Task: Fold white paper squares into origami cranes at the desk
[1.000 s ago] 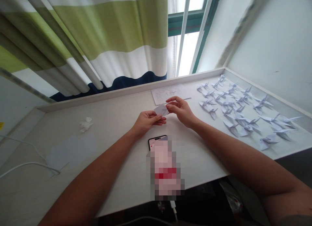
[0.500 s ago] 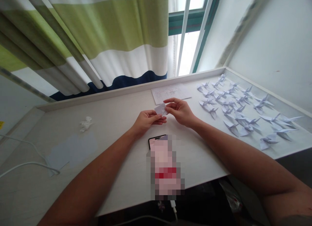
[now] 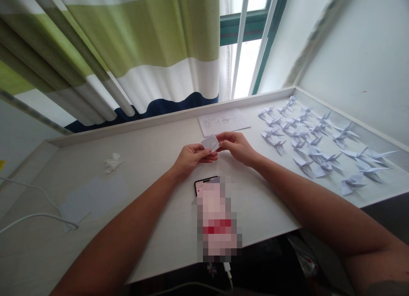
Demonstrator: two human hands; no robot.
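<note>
"What's being held?"

"A folded white paper (image 3: 209, 142): the left hand (image 3: 192, 158) pinches its lower part, and the right hand (image 3: 235, 147) grips its right edge."

"And around it?"

"A phone (image 3: 217, 215) lies nearer on the surface (image 3: 153, 147); paper cranes (image 3: 318, 129) spread over the right side, a crumpled white wad (image 3: 112, 163) rests left."

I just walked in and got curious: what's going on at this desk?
A person's left hand holds a small folded paper above the desk, with the right hand at its edge. Many folded paper birds sit on the right side. A phone lies in front of the person, and flat sheets lie to the left.
</note>
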